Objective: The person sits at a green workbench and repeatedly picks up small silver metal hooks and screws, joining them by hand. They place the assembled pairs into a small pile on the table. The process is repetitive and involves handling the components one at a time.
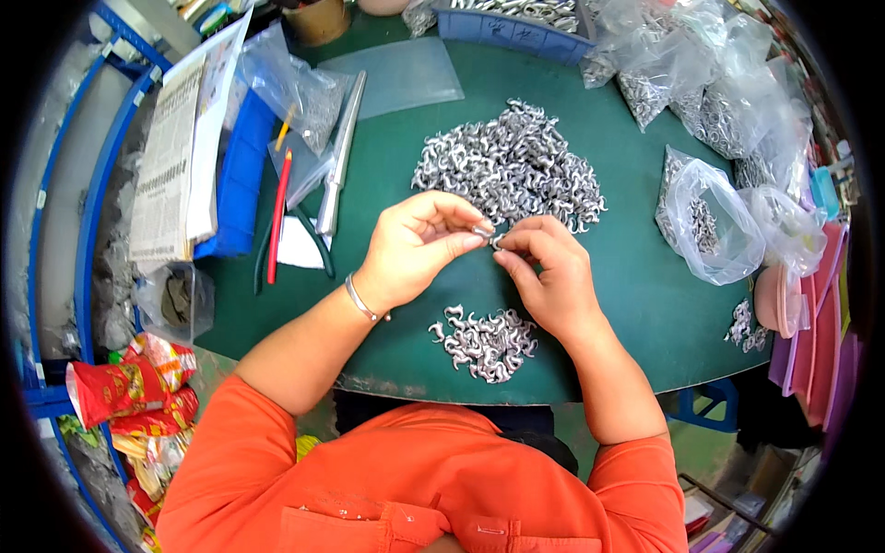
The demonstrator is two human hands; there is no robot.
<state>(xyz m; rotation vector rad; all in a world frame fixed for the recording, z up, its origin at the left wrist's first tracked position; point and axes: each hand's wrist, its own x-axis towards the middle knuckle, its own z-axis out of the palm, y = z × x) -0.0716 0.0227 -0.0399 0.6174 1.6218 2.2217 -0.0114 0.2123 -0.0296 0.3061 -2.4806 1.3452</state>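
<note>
Over the green table (387, 157), my left hand (413, 247) pinches a small curved metal piece between thumb and fingers. Close against it, the fingertips of my right hand (553, 272) are closed on another small metal bit; its shape is partly hidden. Beyond both hands spreads a large heap of curved, hook-like silver metal pieces (507, 161). A smaller pile of similar, shinier metal pieces (489, 346) lies nearer to me, below the hands.
To the left lie a red pen (280, 217), dark-handled pliers (318, 244), a long pointed metal tool (343, 152) and a blue bin (241, 175) with papers. At the back stands a blue-grey tray (516, 32). Bags of metal parts (710, 217) crowd the right.
</note>
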